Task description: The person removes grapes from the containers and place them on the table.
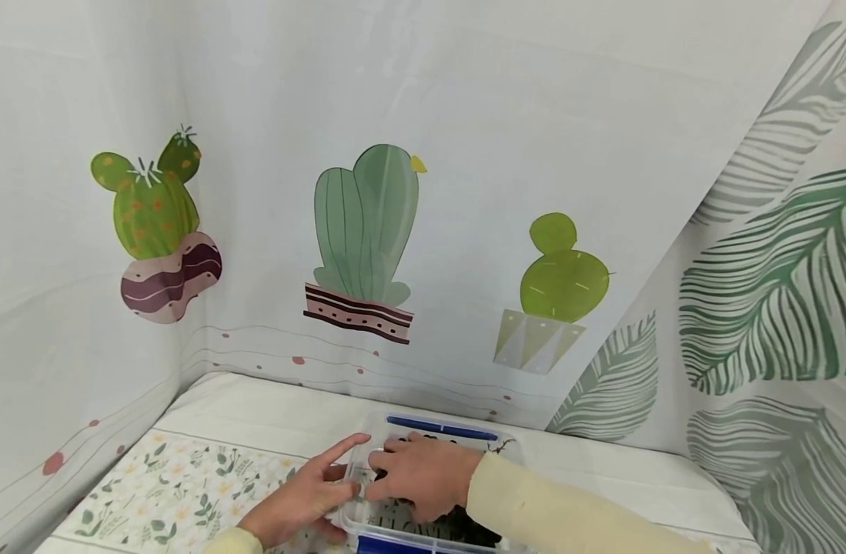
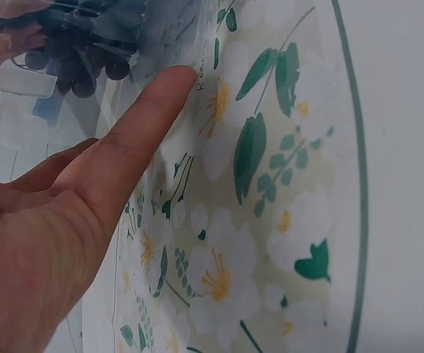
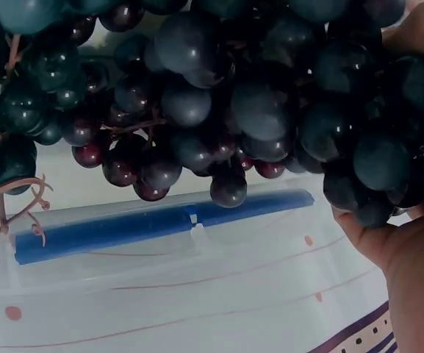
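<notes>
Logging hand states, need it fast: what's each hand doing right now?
Left hand: open, at the side of the clear plastic container.
Right hand: closed, holding dark grapes.

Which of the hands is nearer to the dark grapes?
Right: the right hand grips the dark grapes, while the left hand is farther off, at the left side of the clear plastic box.

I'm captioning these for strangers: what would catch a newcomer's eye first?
Probably the dark grapes filling the top of the right wrist view, some gripped by the right hand. In the head view, the three printed cacti stand out on the white backdrop, above the clear plastic container.
</notes>
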Tool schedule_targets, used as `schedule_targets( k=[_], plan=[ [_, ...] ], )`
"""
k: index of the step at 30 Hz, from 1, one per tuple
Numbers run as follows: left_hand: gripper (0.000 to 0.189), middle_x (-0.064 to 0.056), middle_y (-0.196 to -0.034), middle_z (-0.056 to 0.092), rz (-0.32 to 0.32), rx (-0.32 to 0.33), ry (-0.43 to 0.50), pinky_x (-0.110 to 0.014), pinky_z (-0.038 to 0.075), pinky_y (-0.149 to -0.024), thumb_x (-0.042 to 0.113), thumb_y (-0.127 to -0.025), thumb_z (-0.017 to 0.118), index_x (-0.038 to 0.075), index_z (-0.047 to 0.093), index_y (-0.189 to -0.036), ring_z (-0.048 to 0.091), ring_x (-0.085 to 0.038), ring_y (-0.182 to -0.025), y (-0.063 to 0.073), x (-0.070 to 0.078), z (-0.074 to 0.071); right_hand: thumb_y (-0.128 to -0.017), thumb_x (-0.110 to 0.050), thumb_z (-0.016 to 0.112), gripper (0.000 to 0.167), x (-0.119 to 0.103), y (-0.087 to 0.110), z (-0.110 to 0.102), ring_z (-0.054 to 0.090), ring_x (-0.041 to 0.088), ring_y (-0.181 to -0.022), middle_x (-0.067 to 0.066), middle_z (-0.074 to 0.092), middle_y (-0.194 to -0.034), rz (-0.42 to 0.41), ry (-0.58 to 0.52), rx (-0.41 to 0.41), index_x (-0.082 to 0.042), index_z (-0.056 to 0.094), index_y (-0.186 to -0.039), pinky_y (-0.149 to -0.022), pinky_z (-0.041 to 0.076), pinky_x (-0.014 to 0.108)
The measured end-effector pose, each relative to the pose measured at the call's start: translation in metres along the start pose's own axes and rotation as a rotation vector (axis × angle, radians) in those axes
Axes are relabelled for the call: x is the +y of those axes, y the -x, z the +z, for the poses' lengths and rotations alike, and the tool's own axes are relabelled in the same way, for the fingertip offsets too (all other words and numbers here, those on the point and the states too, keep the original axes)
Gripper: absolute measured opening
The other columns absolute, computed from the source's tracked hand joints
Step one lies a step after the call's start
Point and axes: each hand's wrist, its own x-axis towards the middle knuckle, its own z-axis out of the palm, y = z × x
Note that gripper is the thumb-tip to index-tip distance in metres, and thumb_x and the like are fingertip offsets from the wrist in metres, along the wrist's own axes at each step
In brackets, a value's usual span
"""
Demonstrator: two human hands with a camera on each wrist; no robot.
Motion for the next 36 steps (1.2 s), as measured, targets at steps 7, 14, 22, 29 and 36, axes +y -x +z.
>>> schedule_targets(
  k=[7,14,22,29,36],
  plan=[
    [0.074,-0.042,-0.157,0.036,-0.004,0.02,-0.021,-0.056,0.063,-0.071,0.02,-0.1,0.063,0.031,0.03,-0.166,0.053,-0.054,-0.137,-0.001,0.002,0.0,-0.092,-0.028,0.081,0.047,0.003,0.003,-0.013,0.044,0.005,-0.094,-0.013,0.057,-0.122,0.028,-0.056,0.021,-0.041,0.063,-0.133,-0.07,0.038,0.02],
    [0.074,-0.043,-0.158,0.034,-0.016,0.033,-0.032,-0.056,0.063,-0.071,0.02,-0.1,0.063,0.03,0.031,-0.166,0.053,-0.056,-0.136,-0.001,0.003,0.0,-0.092,-0.029,0.08,0.049,0.0,0.008,-0.021,0.042,0.005,-0.094,-0.013,0.057,-0.122,0.025,0.015,0.045,-0.043,0.062,-0.135,-0.069,0.035,0.021],
    [0.074,-0.041,-0.156,0.04,-0.013,0.019,-0.025,-0.056,0.063,-0.072,0.018,-0.101,0.061,0.028,0.029,-0.166,0.055,-0.053,-0.134,-0.001,0.001,0.0,-0.092,-0.032,0.08,0.051,-0.004,0.013,-0.022,0.044,0.006,-0.096,-0.013,0.057,-0.124,0.014,0.104,0.077,-0.045,0.06,-0.137,-0.068,0.034,0.023],
    [0.074,-0.042,-0.157,0.036,-0.022,0.025,-0.029,-0.055,0.063,-0.071,0.019,-0.1,0.063,0.029,0.03,-0.166,0.056,-0.053,-0.133,-0.002,0.0,0.001,-0.093,-0.033,0.078,0.049,-0.004,0.017,-0.025,0.043,0.006,-0.098,-0.013,0.056,-0.125,0.013,0.111,0.068,-0.045,0.059,-0.137,-0.069,0.033,0.024],
    [0.074,-0.043,-0.159,0.033,-0.016,0.023,-0.029,-0.054,0.063,-0.071,0.02,-0.1,0.064,0.031,0.031,-0.166,0.053,-0.054,-0.135,-0.002,-0.001,0.001,-0.093,-0.029,0.079,0.044,-0.004,0.021,-0.034,0.044,0.007,-0.098,-0.013,0.057,-0.124,0.039,0.128,0.08,-0.043,0.062,-0.131,-0.07,0.035,0.023]
  ],
)
